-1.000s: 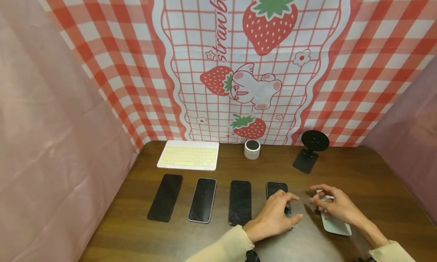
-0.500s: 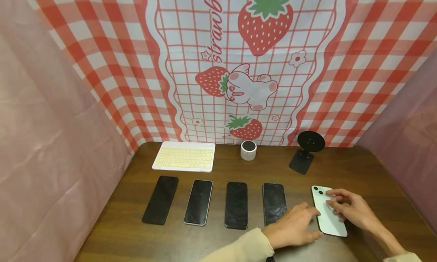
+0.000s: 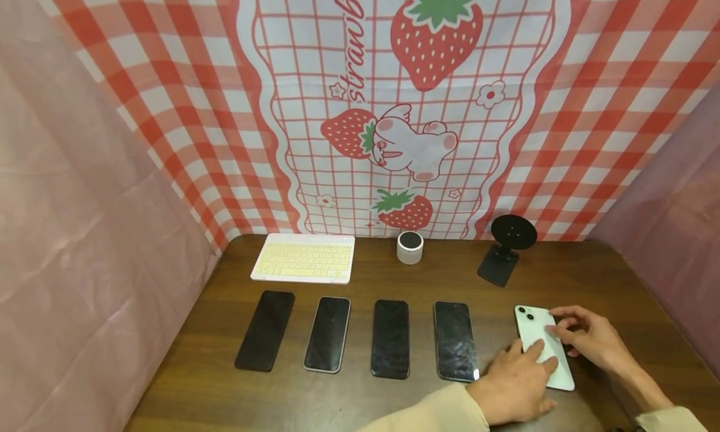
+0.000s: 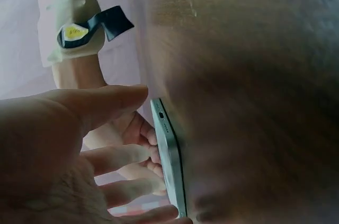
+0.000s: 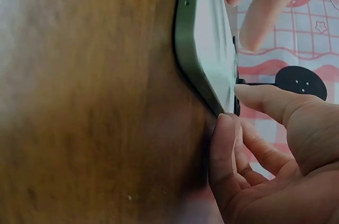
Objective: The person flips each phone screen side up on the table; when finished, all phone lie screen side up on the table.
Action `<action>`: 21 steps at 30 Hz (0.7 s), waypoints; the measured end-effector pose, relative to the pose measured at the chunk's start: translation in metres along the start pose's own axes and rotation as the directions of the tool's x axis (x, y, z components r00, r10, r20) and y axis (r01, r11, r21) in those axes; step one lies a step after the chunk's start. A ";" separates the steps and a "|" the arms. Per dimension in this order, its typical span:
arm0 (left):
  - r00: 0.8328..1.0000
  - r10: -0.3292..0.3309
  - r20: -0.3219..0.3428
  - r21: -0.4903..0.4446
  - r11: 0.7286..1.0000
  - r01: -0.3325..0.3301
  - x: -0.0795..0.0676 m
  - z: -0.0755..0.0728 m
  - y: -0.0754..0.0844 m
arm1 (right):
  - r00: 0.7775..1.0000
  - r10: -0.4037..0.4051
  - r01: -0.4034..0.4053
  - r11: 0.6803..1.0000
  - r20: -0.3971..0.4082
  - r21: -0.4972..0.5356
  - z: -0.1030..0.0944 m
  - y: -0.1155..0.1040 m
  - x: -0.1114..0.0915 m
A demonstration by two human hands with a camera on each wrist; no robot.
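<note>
A pale green smartphone [image 3: 542,344] lies on its screen at the right of the table, its two-lens camera at the far left corner. My left hand [image 3: 516,382] reaches over its left side, fingers spread and fairly straight across the back. In the left wrist view that hand's thumb stands apart from the phone. My right hand [image 3: 596,341] is at the phone's right edge. Seen from the right wrist, the thumb [image 5: 259,97] lies at the phone's back and a fingertip meets its edge, pinching it. To the left, a dark-screened smartphone [image 3: 455,341] lies beside my left hand.
Three more smartphones lie in the row: one black [image 3: 390,339], one silver-edged [image 3: 328,335] and one black at the far left [image 3: 265,331]. Behind them stand a white keyboard with yellow keys [image 3: 304,259], a small white cylinder [image 3: 410,248] and a black folding stand [image 3: 506,247].
My left hand has moved right, off the dark-screened smartphone and onto the pale green one. My right hand has shifted from over the phone's back to its right edge.
</note>
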State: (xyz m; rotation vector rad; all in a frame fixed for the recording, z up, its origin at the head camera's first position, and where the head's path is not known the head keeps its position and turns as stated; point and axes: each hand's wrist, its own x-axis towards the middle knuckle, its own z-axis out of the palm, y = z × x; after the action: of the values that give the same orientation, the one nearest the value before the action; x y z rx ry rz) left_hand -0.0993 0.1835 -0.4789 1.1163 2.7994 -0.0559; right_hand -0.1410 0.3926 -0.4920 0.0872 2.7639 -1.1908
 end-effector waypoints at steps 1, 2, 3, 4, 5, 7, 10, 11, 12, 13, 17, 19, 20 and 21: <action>1.000 -0.008 0.009 0.013 1.000 0.008 0.000 0.001 0.001 | 1.000 -0.005 0.005 1.000 -0.004 -0.005 0.000 0.000 0.001; 1.000 -0.016 0.021 0.022 1.000 0.015 0.000 0.001 0.003 | 1.000 -0.006 0.006 1.000 -0.006 -0.010 0.000 0.000 0.002; 0.999 -0.022 0.032 0.031 0.999 0.021 0.000 0.002 0.004 | 1.000 -0.009 0.009 1.000 -0.009 -0.018 0.000 0.001 0.003; 0.999 -0.027 0.042 0.038 0.999 0.025 0.000 0.002 0.005 | 1.000 -0.012 0.012 1.000 -0.008 -0.027 0.000 0.001 0.004; 0.998 -0.030 0.053 0.045 0.999 0.028 0.000 0.003 0.006 | 1.000 -0.017 0.017 0.999 -0.007 -0.039 0.000 0.000 0.005; 0.998 -0.028 0.063 0.051 0.998 0.025 -0.001 0.004 0.006 | 1.000 -0.016 0.016 0.998 -0.009 -0.062 0.000 0.000 0.006; 0.998 -0.028 0.049 0.047 0.999 0.026 -0.002 0.004 0.006 | 1.000 -0.016 0.015 0.996 -0.012 -0.089 -0.001 -0.002 0.008; 0.999 -0.029 0.037 0.042 0.999 0.027 -0.002 0.003 0.006 | 1.000 -0.011 0.009 0.996 -0.014 -0.094 -0.001 -0.002 0.009; 0.999 -0.031 0.018 0.042 0.999 0.030 -0.001 0.003 0.006 | 1.000 -0.006 0.004 0.995 -0.019 -0.099 -0.002 -0.002 0.009; 0.999 -0.041 -0.003 0.041 0.998 0.041 0.000 0.002 0.008 | 1.000 -0.002 0.000 0.995 -0.023 -0.101 -0.002 -0.003 0.009; 0.992 -0.105 -0.076 0.059 0.992 0.109 0.006 0.001 0.017 | 1.000 0.009 -0.011 0.995 -0.024 -0.099 -0.005 -0.004 0.011; 0.984 -0.154 -0.094 0.070 0.985 0.161 0.011 0.002 0.023 | 1.000 0.010 -0.012 0.995 -0.019 -0.098 -0.006 -0.004 0.011; 0.980 -0.174 -0.097 0.079 0.980 0.182 0.013 0.002 0.026 | 1.000 0.010 -0.011 0.995 -0.015 -0.098 -0.006 -0.003 0.012; 0.976 -0.194 -0.101 0.086 0.975 0.203 0.015 0.003 0.028 | 1.000 0.007 -0.008 0.995 -0.012 -0.098 -0.006 -0.003 0.012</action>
State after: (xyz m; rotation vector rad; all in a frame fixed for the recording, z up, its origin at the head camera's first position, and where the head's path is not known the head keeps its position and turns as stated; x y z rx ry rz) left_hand -0.0904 0.2142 -0.4836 0.8733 3.0109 -0.1638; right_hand -0.1536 0.3949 -0.4872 0.0945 2.8236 -1.0545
